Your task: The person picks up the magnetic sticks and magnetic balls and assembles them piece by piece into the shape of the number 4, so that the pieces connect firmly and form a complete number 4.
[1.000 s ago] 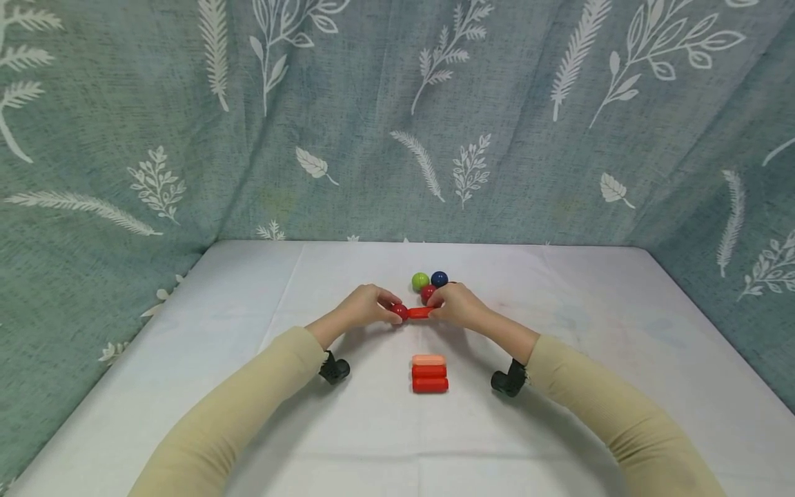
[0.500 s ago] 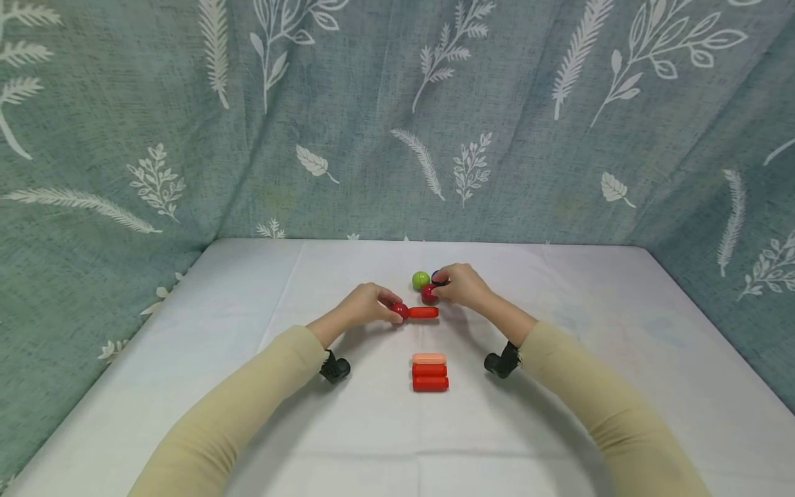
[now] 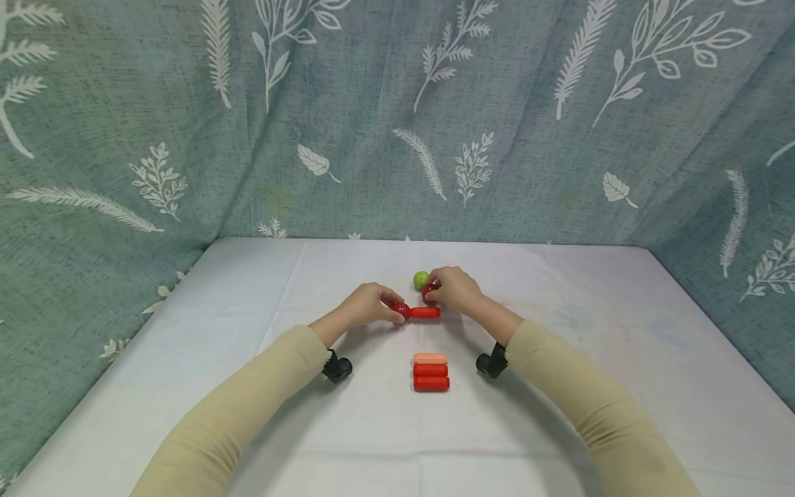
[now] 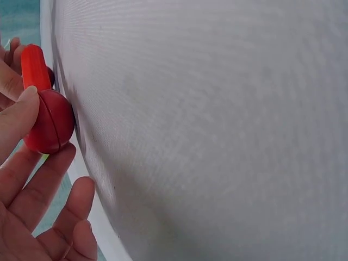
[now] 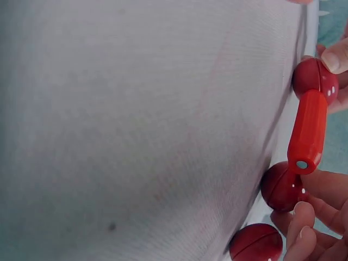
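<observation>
My left hand [image 3: 370, 304] pinches a glossy red ball [image 4: 51, 122] between thumb and fingers. A red-orange rod [image 3: 425, 313] with a round metal spot at its end juts from that ball to the right. Just behind the rod, my right hand [image 3: 455, 288] has its thumb and fingertips around a second red ball [image 5: 283, 186]. Another red ball [image 5: 255, 244] lies beside it in the right wrist view. A green ball [image 3: 421, 279] sits at the back, and the blue ball seen earlier is hidden by my right hand.
Nearer the front, a salmon rod [image 3: 430, 359] and two red rods [image 3: 431, 382] lie side by side on the white table cloth [image 3: 348, 428]. A green leaf-patterned curtain [image 3: 366, 186] hangs behind the table.
My right hand has let go of the rod's free end, moved back toward the balls and taken hold of the second red ball. The left hand stays in place with its ball.
</observation>
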The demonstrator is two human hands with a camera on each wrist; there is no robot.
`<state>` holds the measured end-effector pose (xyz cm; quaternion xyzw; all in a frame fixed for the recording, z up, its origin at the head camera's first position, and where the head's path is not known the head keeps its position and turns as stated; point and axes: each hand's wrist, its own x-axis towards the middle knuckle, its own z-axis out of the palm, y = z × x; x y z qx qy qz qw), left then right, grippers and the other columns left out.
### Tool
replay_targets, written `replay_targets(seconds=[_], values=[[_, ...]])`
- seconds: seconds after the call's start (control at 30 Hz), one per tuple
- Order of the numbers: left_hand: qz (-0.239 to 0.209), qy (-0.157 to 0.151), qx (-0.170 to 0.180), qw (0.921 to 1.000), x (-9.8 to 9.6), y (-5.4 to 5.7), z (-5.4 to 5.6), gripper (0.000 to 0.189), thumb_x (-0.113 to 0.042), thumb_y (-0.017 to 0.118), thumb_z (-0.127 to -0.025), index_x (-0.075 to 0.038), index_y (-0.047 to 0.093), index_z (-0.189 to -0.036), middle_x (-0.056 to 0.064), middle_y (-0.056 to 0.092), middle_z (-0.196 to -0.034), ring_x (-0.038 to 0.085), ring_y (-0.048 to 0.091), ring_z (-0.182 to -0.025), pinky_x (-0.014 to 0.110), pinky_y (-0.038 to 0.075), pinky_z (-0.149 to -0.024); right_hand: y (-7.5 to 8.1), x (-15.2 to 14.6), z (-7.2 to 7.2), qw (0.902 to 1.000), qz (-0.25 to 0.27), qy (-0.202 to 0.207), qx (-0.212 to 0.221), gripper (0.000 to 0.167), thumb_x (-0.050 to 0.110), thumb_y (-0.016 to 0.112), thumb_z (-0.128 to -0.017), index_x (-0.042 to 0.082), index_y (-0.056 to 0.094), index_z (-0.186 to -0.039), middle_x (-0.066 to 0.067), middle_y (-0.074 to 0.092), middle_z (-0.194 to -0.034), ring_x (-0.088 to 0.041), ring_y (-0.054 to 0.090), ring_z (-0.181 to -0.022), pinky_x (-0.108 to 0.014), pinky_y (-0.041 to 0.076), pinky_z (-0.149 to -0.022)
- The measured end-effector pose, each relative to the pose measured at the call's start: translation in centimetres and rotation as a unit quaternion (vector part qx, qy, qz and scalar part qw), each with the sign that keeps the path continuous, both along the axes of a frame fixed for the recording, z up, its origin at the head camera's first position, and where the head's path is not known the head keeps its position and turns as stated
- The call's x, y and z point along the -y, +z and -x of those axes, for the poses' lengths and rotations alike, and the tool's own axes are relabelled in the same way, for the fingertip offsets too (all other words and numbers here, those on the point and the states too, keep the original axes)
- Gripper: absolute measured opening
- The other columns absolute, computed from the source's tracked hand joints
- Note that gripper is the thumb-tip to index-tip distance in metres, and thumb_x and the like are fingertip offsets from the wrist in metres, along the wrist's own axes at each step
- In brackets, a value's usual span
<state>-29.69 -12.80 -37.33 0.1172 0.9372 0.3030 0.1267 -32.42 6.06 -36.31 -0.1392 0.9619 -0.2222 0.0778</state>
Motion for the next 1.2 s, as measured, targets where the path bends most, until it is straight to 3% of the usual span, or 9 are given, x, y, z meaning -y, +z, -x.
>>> replay_targets(seconds=[0.37,0.63,0.93,1.2], values=[[0.000,0.003,0.004,1.0000,-0.1,-0.2,0.2,0.037,-0.026,0.077,-0.073,-0.013,0.068,-0.107,-0.001,0.067,-0.101,0.013,0.054,-0.090,0.030,0.043,-0.079,-0.1,0.1,-0.3,1.0000,0.001,-0.004,-0.007,0.029,0.016,0.067,-0.082,0.008,0.062,-0.110,-0.009,0.065,-0.097,-0.017,0.057,-0.080,-0.026,0.045,-0.064],[0.001,0.005,0.007,1.0000,-0.2,-0.1,0.3,0.036,-0.026,0.077,-0.073,-0.014,0.069,-0.106,-0.001,0.067,-0.100,0.013,0.054,-0.090,0.030,0.043,-0.078,1.1,-1.0,-0.9,0.9991,0.034,0.023,-0.014,0.034,0.013,0.066,-0.082,0.005,0.062,-0.115,-0.012,0.065,-0.103,-0.018,0.059,-0.081,-0.027,0.049,-0.067],[0.005,0.006,0.011,0.9999,-0.2,0.0,0.2,0.036,-0.026,0.076,-0.073,-0.014,0.068,-0.107,0.000,0.067,-0.098,0.014,0.055,-0.090,0.032,0.043,-0.080,1.1,-3.1,-2.3,0.9989,0.025,0.030,0.026,0.038,0.013,0.067,-0.082,0.002,0.061,-0.118,-0.015,0.063,-0.107,-0.017,0.059,-0.070,-0.023,0.050,-0.058],[0.013,0.004,0.011,0.9998,-0.3,0.1,0.2,0.036,-0.026,0.076,-0.074,-0.014,0.068,-0.107,0.000,0.067,-0.098,0.013,0.055,-0.089,0.031,0.042,-0.079,0.2,-4.2,-2.7,0.9982,0.003,0.059,0.014,0.032,0.012,0.069,-0.081,0.003,0.065,-0.111,-0.010,0.065,-0.099,-0.018,0.053,-0.083,-0.024,0.046,-0.066]])
